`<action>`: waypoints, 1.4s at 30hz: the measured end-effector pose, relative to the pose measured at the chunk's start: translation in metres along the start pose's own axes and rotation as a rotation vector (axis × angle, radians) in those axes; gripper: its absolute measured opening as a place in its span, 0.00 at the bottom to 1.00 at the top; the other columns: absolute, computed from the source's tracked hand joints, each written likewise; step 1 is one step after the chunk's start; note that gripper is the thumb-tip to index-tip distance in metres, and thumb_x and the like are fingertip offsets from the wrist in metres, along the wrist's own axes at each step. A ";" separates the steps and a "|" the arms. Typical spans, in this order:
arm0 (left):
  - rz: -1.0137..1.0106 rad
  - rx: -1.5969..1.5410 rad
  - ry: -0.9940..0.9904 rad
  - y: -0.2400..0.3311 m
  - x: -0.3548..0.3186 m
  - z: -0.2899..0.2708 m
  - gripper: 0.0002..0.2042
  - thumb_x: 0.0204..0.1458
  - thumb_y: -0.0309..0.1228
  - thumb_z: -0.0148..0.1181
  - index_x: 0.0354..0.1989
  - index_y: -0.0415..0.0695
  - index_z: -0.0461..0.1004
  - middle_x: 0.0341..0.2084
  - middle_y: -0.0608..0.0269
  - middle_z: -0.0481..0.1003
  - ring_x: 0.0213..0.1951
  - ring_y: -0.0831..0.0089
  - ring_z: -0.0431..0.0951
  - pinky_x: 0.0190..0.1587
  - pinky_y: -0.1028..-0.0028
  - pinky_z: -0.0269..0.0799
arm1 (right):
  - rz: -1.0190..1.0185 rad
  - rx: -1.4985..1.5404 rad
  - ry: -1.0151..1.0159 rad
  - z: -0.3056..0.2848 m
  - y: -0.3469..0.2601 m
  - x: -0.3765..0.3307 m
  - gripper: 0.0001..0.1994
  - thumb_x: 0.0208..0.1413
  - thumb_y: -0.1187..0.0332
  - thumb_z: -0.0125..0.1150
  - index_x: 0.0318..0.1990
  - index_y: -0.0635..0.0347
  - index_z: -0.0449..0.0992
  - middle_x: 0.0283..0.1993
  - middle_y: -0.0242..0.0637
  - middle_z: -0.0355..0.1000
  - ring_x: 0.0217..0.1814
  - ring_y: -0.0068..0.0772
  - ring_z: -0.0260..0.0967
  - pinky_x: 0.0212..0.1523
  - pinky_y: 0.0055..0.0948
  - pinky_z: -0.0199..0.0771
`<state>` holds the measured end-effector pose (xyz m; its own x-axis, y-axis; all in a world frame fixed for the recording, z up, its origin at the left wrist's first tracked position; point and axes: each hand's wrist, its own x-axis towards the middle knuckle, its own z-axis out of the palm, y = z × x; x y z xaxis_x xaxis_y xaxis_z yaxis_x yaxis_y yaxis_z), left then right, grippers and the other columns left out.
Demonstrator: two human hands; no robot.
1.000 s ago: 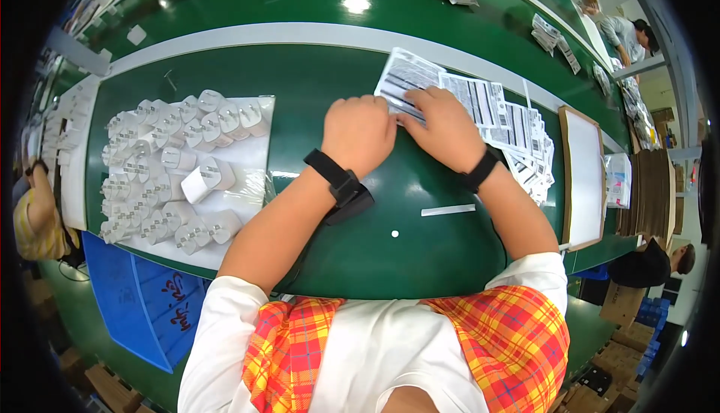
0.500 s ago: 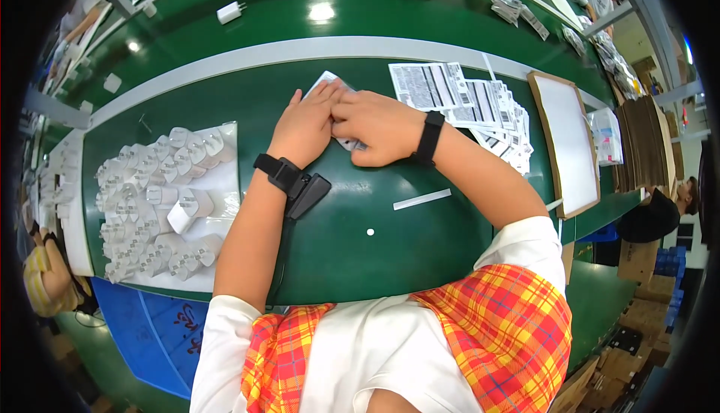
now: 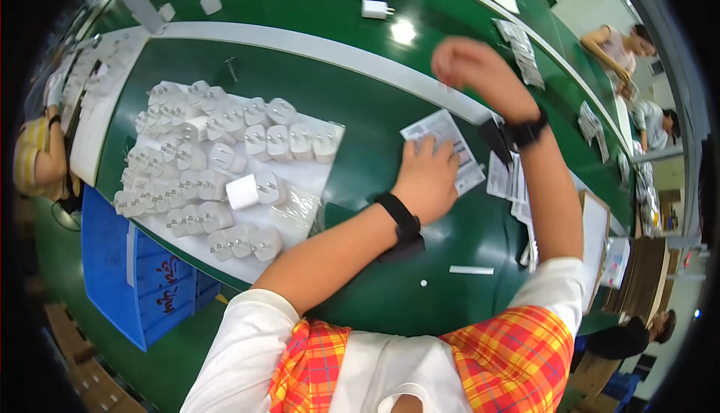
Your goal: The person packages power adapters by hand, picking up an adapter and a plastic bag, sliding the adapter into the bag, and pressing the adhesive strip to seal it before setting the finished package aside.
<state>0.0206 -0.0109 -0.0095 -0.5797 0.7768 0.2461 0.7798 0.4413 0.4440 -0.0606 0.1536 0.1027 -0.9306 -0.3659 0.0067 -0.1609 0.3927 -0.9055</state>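
My left hand (image 3: 427, 182) lies with its fingers spread flat on a white printed packet (image 3: 469, 162) on the green table. Raised over the table's pale far rail is my right hand (image 3: 480, 72); motion blurs its fingers, which look bent, and I cannot make out anything in them. Partly behind my right forearm sits a fanned pile of printed packets (image 3: 501, 176). Left of my left hand, many white plug chargers (image 3: 277, 142) stand in rows on a white sheet (image 3: 330, 137), mostly prongs up. One charger (image 3: 242, 192) lies on its side.
A white strip (image 3: 471, 270) and a small white dot (image 3: 424, 283) lie near me. Beyond the rail sits another charger (image 3: 375, 10). A shallow cardboard tray (image 3: 595, 237) stands at right, a blue bin (image 3: 112, 263) below left. Other people work around.
My right hand has lifted off the packet and swung up to the right, away from the left hand. My left hand stays on the packet, fingers spread. The whole view has turned.
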 end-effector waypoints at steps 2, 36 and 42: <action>-0.038 -0.039 0.081 0.008 -0.003 0.008 0.23 0.44 0.35 0.58 0.52 0.41 0.73 0.57 0.53 0.67 0.59 0.51 0.62 0.60 0.45 0.53 | 0.163 -0.159 0.227 -0.019 0.036 0.082 0.19 0.56 0.52 0.58 0.41 0.60 0.75 0.38 0.31 0.73 0.38 0.28 0.70 0.42 0.30 0.71; -0.141 -0.454 0.196 -0.049 0.021 0.007 0.18 0.55 0.31 0.46 0.52 0.40 0.74 0.51 0.39 0.72 0.55 0.45 0.71 0.58 0.58 0.66 | 0.106 -0.393 0.422 0.117 0.024 -0.134 0.24 0.39 0.67 0.72 0.48 0.60 0.73 0.44 0.40 0.71 0.50 0.46 0.64 0.55 0.37 0.65; -0.153 -0.383 0.105 -0.044 0.018 -0.001 0.21 0.57 0.34 0.46 0.56 0.38 0.71 0.57 0.38 0.68 0.60 0.46 0.66 0.62 0.58 0.62 | 0.201 -0.644 0.628 0.118 0.027 -0.131 0.23 0.40 0.67 0.72 0.45 0.59 0.71 0.43 0.41 0.70 0.50 0.46 0.64 0.53 0.37 0.65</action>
<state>-0.0239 -0.0166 -0.0237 -0.7181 0.6568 0.2299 0.5503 0.3338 0.7653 0.0959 0.1124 0.0276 -0.9380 0.2116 0.2745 0.0468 0.8620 -0.5047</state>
